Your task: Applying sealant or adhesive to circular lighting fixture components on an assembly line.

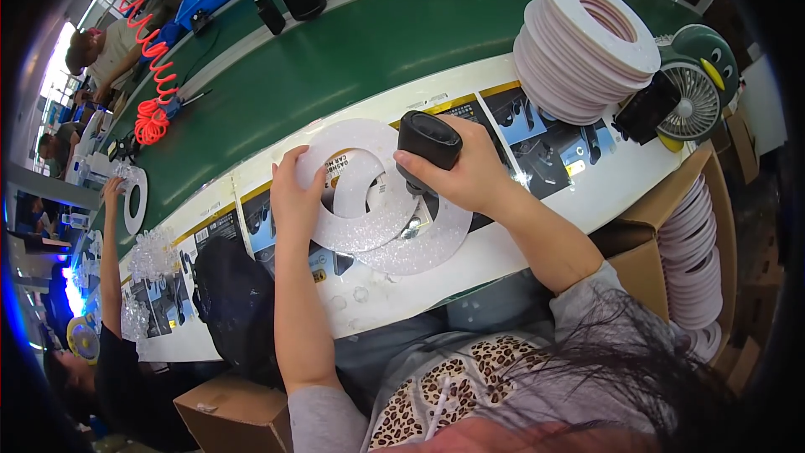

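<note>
My left hand (pixel 295 199) grips the left side of a flat white ring (pixel 359 233), its thumb near the inner edge and its fingers at the outer rim. This speckled ring partly overlaps a second white ring (pixel 428 256) that lies lower and to the right. My right hand (pixel 474 166) is wrapped round a black handheld tool (pixel 431 141) with a chunky rounded body. The tool stands over the right side of the rings, where they overlap. Its tip is mostly hidden, so I cannot tell whether it touches them.
A tall stack of white rings (pixel 579 54) stands at the right, beside a small fan (pixel 692 105). More rings fill a cardboard box (pixel 641 239) at my right. Green bench (pixel 369 59) lies beyond the white edge. A co-worker's hand (pixel 111 189) is at far left, near a black bag (pixel 231 302).
</note>
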Demonstrator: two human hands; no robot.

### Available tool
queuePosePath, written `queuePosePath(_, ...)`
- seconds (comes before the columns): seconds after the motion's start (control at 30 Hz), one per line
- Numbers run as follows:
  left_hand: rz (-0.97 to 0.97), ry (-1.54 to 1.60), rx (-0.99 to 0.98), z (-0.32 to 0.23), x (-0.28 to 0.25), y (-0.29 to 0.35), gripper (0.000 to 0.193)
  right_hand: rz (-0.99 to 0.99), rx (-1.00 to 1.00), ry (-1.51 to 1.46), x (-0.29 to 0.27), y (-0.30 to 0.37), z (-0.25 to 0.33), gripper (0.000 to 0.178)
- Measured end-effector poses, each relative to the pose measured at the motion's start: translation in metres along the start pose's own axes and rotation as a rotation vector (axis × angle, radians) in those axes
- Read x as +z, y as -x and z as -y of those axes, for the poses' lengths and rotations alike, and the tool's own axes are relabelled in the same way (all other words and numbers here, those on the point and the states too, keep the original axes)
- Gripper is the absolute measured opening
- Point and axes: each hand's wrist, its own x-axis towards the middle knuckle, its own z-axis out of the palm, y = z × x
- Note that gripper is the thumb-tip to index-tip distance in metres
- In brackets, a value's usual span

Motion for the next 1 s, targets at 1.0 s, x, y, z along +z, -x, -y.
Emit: queuePosePath(1.0,0.038,0.064,-0.079,-0.0058,-0.0037,0.0001,0.038,-0.031,-0.046,0.012,-0.0035,-0.0006,0.0028,0.028)
